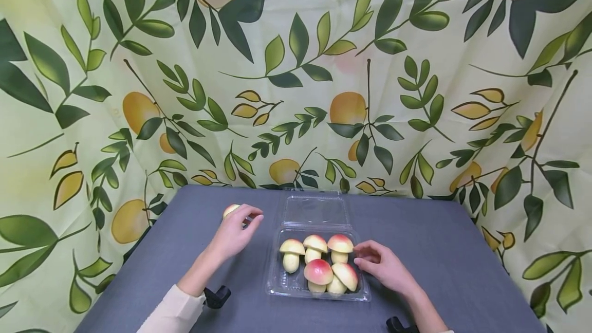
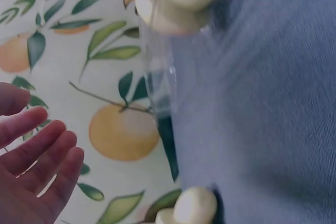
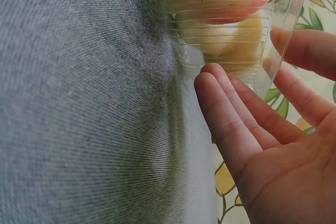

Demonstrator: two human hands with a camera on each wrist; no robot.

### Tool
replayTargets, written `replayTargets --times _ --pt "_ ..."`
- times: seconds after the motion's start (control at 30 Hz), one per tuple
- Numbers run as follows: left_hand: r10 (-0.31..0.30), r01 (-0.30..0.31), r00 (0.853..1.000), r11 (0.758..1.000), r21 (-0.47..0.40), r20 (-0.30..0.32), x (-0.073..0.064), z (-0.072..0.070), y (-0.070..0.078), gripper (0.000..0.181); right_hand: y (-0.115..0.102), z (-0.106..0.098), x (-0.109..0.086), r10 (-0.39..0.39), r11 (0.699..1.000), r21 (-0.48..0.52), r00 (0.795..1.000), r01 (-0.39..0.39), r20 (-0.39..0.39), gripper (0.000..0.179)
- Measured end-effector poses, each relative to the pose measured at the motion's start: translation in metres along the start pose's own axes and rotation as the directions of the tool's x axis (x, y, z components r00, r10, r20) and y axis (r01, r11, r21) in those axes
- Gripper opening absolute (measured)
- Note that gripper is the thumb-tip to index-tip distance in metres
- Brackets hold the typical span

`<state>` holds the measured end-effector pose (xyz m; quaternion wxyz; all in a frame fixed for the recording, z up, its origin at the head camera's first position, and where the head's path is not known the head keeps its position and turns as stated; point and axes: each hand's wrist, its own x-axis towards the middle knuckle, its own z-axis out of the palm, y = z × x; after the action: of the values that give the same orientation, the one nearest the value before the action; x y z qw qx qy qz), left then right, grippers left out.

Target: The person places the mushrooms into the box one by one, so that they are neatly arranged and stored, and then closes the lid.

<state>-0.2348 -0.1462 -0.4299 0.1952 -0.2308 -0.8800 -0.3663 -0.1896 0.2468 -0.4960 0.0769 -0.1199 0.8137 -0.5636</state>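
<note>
Mushroom-shaped pieces with cream stems and red-tinged caps sit in a clear plastic clamshell box (image 1: 273, 288), its lid (image 1: 316, 211) folded back. Left of the box, my left hand (image 1: 233, 233) hovers over the table with relaxed fingers and an empty grasp. Just beyond it lies one more mushroom-shaped piece (image 1: 229, 210), partly hidden by the hand; the left wrist view shows this pale piece (image 2: 195, 206) near the bottom. At the box's right side is my right hand (image 1: 384, 266). Its fingers (image 3: 226, 114) extend loosely, fingertips right at the ribbed clear wall (image 3: 226, 40).
A grey cloth covers the table (image 1: 185, 251). Behind it and at both sides hangs a curtain (image 1: 305, 117) printed with leaves and fruit. Black wrist mounts (image 1: 217, 297) sit at both wrists, close above the table.
</note>
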Motion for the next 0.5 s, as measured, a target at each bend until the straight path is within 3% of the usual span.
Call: replayTargets --times 0.27,0.5 --pt "0.071 -0.066 0.986 0.997 0.038 -0.153 0.003 -0.004 -0.025 0.006 -0.001 0.001 0.001 -0.004 1.0 0.011 1.0 0.004 -0.002 0.035" --pt "0.027 -0.016 0.979 0.998 0.056 -0.201 0.007 -0.005 -0.044 0.006 0.0 0.001 0.001 0.011 1.0 0.018 1.0 -0.011 -0.005 0.035"
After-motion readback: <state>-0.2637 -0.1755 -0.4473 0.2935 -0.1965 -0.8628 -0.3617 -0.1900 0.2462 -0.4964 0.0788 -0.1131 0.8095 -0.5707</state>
